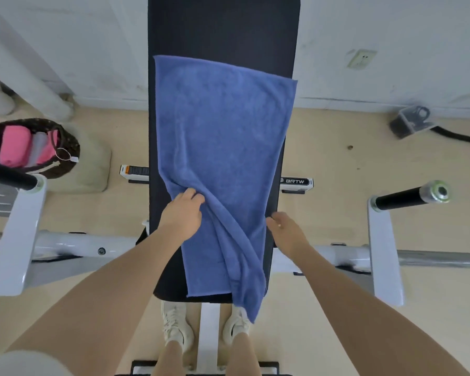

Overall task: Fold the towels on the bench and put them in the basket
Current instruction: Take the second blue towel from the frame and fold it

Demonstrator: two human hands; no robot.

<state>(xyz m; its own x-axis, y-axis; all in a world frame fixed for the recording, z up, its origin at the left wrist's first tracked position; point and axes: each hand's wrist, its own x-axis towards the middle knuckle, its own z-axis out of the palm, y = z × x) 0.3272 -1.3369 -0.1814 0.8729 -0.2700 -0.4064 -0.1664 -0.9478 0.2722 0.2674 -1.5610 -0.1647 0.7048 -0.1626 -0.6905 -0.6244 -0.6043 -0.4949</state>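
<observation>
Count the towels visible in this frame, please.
3, maybe more hidden: blue towel spread along the bench; pink towel and grey towel rolled in the basket.

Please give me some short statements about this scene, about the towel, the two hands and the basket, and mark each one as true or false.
1. The blue towel lies spread along the black bench. True.
2. The left hand grips a fold of the towel. True.
3. The right hand is raised high above the bench, far from the towel. False: it is at the towel's right edge, down at the bench.
4. The basket holds nothing. False: pink rolled towels are inside it.
5. The basket stands on the bench. False: it is on the floor, to the left of the bench.
</observation>
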